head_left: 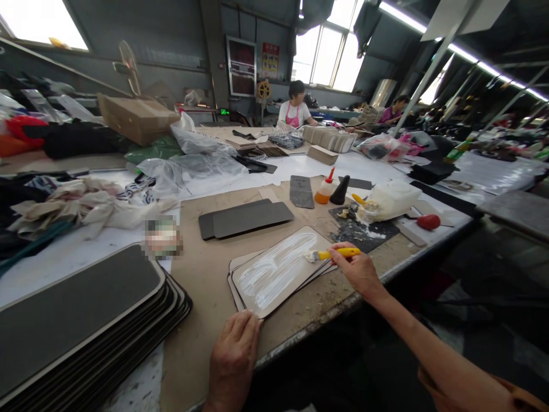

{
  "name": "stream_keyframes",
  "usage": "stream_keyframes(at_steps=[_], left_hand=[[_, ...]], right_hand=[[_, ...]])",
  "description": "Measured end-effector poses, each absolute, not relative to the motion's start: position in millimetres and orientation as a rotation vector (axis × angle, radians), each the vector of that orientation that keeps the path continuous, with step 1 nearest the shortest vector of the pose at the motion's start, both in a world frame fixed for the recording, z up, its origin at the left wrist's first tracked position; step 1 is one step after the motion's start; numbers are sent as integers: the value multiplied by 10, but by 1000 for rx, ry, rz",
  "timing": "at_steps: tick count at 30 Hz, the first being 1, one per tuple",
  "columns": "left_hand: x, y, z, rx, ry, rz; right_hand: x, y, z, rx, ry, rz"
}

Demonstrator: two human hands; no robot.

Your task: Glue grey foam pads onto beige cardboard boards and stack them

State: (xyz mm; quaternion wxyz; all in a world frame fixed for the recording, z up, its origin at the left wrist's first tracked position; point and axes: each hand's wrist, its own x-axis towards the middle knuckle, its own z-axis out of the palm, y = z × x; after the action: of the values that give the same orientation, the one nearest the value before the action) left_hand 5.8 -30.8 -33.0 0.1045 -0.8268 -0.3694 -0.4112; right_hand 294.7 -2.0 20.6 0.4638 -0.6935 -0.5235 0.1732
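Note:
A yellow-handled brush (321, 255) is gripped in my right hand (358, 274), its bristles touching a beige rounded panel (274, 269). Streaks of white glue cover much of that panel. More panels of the same kind lie beneath it, slightly fanned out. My left hand (234, 349) has its fingers together at the panel's near left corner, holding it by the edge; the thumb is hidden. Beyond the panel, two dark grey panels (253, 220) overlap. To the right, a second yellow brush (360, 200) rests at the mouth of a whitish plastic jug (397, 200) smeared with glue.
A tall stack of dark panels (86, 303) stands at left. An orange bottle with red nozzle (325, 191), a black cone-shaped object (340, 191) and a red object (429, 222) sit farther back. The table edge (309, 332) runs close to me. Co-workers sit beyond.

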Motion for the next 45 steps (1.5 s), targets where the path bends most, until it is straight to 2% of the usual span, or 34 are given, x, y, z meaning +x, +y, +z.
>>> stream_keyframes(at_steps=[6, 15, 20, 25, 30, 36, 42, 45], left_hand=[[59, -304, -323, -2423, -1074, -1239], [67, -333, -404, -2463, -1191, -1272], [63, -363, -401, -2516, -1283, -1323], [52, -367, -408, -2518, -1305, -1326], [29, -358, -408, -2538, -1267, -1304], [20, -334, -415, -2492, -1217, -1282], [25, -332, -430, -2447, -1206, -1252], [11, -334, -425, -2437, -1203, -1241]], right_hand=[[3349, 72, 317, -1847, -1407, 59], [3164, -21, 302, -1559, -1838, -233], [2619, -317, 300, -1382, -2005, -152], [1904, -687, 349, -1173, -2064, 98], [1607, -706, 385, -1084, -1894, 327], [2045, -271, 294, -1334, -1594, 545], [3126, 219, 269, -1773, -1412, 73], [3258, 397, 311, -1808, -1446, -11]])
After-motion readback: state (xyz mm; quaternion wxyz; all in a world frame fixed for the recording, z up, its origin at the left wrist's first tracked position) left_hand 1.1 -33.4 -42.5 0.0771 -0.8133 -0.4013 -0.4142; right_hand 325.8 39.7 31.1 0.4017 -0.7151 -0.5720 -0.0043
